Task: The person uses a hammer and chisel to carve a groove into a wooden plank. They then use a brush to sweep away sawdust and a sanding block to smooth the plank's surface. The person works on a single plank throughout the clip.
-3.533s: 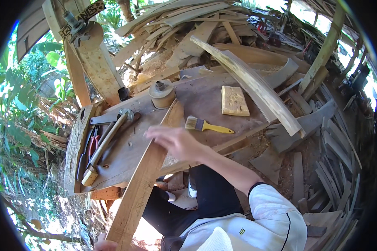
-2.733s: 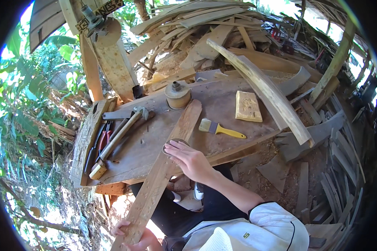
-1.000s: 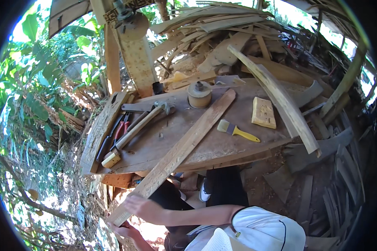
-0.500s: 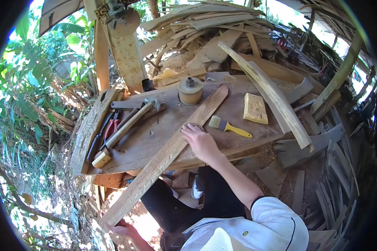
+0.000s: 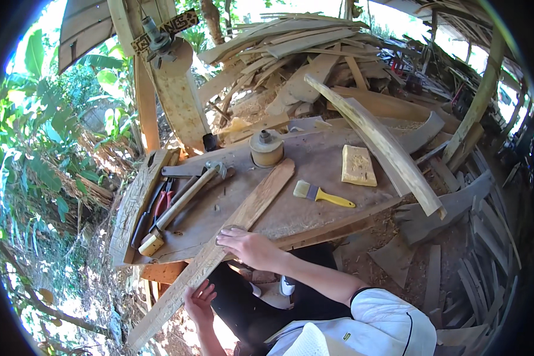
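Observation:
A long wooden plank (image 5: 261,202) with a rounded far end and rough carved marks lies slantwise over the bench's front edge, its near end hanging out at lower left. My right hand (image 5: 252,248) presses down on its middle, fingers curled over a small brown pad, mostly hidden beneath them. Beside the plank's lower part is my left hand (image 5: 200,301), open, fingers apart and close to its edge; whether it touches the wood I cannot tell. Right of the plank lies a brush (image 5: 323,194) with a yellow handle.
On the wooden bench (image 5: 219,204) are a wooden-handled hammer (image 5: 187,196), red-handled pliers (image 5: 162,203), a round wooden canister-like piece (image 5: 266,149) and a yellowish block (image 5: 358,166). A long pale strip (image 5: 377,145) crosses the right side. Scrap wood (image 5: 302,44) is heaped behind.
My right hand has slid down the plank toward me. My left hand has left the plank's near end and moved up along its edge. The plank has shifted toward the lower left.

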The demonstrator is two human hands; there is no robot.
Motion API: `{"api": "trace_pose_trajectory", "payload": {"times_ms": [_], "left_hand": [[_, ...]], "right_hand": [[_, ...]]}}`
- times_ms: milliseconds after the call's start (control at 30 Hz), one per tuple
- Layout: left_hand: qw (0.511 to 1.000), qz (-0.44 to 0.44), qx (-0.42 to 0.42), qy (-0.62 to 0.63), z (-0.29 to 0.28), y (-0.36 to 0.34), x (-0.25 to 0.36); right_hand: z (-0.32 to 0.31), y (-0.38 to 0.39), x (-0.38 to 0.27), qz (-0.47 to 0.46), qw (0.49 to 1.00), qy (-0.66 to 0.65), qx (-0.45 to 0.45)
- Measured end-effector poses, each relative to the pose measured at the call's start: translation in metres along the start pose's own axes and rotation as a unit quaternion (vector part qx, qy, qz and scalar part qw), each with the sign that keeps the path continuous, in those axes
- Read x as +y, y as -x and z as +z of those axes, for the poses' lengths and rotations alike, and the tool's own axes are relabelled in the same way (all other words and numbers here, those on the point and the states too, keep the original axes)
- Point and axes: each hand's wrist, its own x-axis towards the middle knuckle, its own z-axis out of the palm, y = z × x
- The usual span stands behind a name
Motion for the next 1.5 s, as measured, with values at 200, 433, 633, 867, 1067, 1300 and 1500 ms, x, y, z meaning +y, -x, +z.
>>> {"api": "trace_pose_trajectory", "payload": {"times_ms": [200,433,633,867,1067,1300,1500], "left_hand": [[0.997,0.038,0.017,-0.057,-0.008,-0.01,-0.003],[0.96,0.156,-0.043,-0.227,0.002,0.046,0.004],[0.899,0.213,-0.109,-0.367,0.013,0.071,0.024],[0.823,0.296,-0.203,-0.44,0.013,0.079,0.03],[0.768,0.349,-0.249,-0.476,0.025,0.086,0.038],[0.718,0.398,-0.29,-0.493,0.041,0.084,0.044],[0.683,0.432,-0.313,-0.499,0.055,0.076,0.056]], "right_hand": [[-0.035,-0.001,0.025,-0.077,0.995,0.042,-0.043],[-0.057,-0.013,-0.01,-0.097,0.994,0.013,0.042],[-0.103,-0.021,-0.007,-0.023,0.996,-0.035,0.076],[-0.116,-0.018,-0.029,-0.163,0.986,-0.037,0.014],[-0.129,-0.014,-0.024,-0.032,0.997,0.003,0.075],[-0.114,0.002,-0.013,-0.06,0.994,0.008,0.09],[-0.126,-0.011,-0.023,-0.177,0.984,-0.025,0.019]]}}
